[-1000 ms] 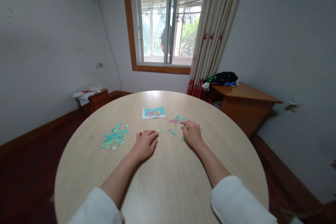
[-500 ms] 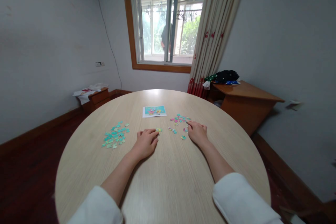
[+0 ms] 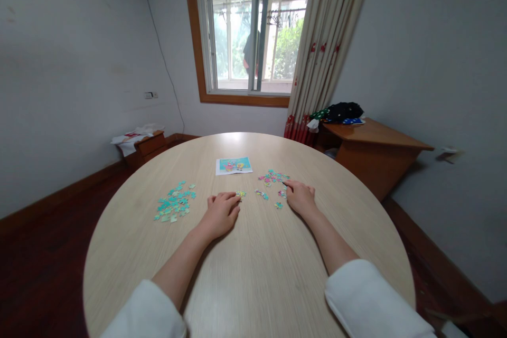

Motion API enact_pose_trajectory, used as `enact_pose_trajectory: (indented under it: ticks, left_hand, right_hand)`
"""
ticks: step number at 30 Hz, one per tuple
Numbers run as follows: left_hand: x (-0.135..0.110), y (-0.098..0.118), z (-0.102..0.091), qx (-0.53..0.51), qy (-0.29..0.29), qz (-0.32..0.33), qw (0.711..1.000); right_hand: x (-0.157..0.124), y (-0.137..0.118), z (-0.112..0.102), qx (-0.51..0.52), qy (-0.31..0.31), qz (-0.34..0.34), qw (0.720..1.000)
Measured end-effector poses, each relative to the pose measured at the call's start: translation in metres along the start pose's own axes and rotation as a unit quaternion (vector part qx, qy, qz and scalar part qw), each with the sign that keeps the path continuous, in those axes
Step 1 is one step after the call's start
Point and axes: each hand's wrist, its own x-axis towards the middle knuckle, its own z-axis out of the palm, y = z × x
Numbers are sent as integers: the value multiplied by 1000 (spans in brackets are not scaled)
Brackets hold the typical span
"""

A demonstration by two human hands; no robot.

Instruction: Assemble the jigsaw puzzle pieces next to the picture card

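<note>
My left hand [image 3: 221, 214] rests on the table with bent fingers. Its fingertips press on a small cluster of yellow-green puzzle pieces [image 3: 241, 195], partly covering it. To the right, my right hand [image 3: 301, 198] has its fingers closed around a small dark-looking puzzle piece [image 3: 284, 184], beside the lower edge of a pink and teal pile of pieces [image 3: 272, 176]. Between the hands lie a short joined strip of pieces [image 3: 262, 195] and a teal-yellow piece [image 3: 279, 205]. A pink-white piece [image 3: 281, 194] sits close to my right fingers.
A reference picture [image 3: 234, 166] lies farther back on the round table [image 3: 245, 285]. Many teal pieces [image 3: 174, 203] are spread at the left. Behind stand a wooden desk [image 3: 380, 134] with clothes and a small cabinet [image 3: 150, 145]. A person [image 3: 250, 55] is outside the window.
The view has shifted slightly. My right hand has drawn a little to the right, showing more of the pink-white piece beside it. My left hand stays in place.
</note>
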Motion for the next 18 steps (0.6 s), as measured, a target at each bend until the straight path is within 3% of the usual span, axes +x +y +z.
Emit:
enact_pose_trajectory:
  ticks: [18]
  left_hand:
    - [-1,1,-1,0,4,0,1000]
  right_hand:
    - [-1,-1,-1,0,13,1,1000]
